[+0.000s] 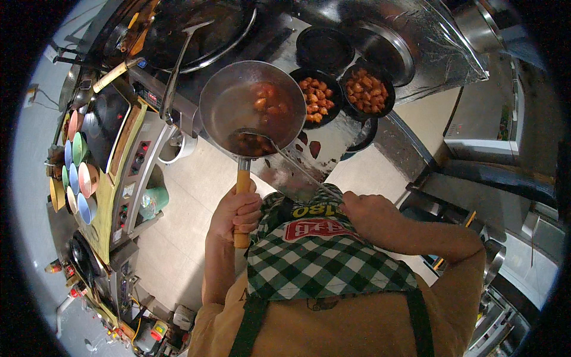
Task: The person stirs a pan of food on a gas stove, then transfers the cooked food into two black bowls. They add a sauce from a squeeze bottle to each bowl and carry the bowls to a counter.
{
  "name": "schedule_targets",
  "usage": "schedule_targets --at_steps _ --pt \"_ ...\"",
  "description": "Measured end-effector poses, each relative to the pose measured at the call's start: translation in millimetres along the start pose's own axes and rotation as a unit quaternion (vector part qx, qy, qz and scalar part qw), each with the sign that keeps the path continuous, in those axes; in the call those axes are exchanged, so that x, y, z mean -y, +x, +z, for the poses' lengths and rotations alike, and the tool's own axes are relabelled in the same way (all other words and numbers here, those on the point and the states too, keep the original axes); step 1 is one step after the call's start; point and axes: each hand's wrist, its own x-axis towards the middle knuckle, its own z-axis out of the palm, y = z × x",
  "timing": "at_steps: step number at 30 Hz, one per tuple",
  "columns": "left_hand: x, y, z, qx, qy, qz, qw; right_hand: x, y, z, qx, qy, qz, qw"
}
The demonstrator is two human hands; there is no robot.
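My left hand [244,209] is wrapped around the wooden handle of a deep metal pan [221,100], held out in front of me. Glossy reddish-brown food chunks [264,105] sit in sauce on the pan's far right side. My right hand [363,213] grips the end of a long metal ladle [303,170]. Its head dips into the near side of the pan, among darker sauce and pieces. Just right of the pan, a black bowl [332,117] holds glazed chunks. Beside it, a second black bowl [387,105] is filled with similar chunks.
Behind the bowls lie a dark round dish [324,47] and a metal-rimmed pan [403,49]. A large wok [169,42] with a metal spatula [178,67] stands at upper left. Several coloured bowls [88,178] are stacked on the left counter, near a black griddle [105,120].
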Motion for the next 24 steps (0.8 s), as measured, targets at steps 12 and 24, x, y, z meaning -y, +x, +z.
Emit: schedule_targets --at_steps 12,24 --pt "10.1 -16.1 -3.4 -0.038 0.002 -0.025 0.999 -32.0 19.3 -14.2 0.202 0.609 0.110 0.759" --pt "6.7 -14.5 -8.1 -0.069 0.025 0.025 0.997 -45.9 -15.6 -25.6 -0.029 0.576 0.182 0.796"
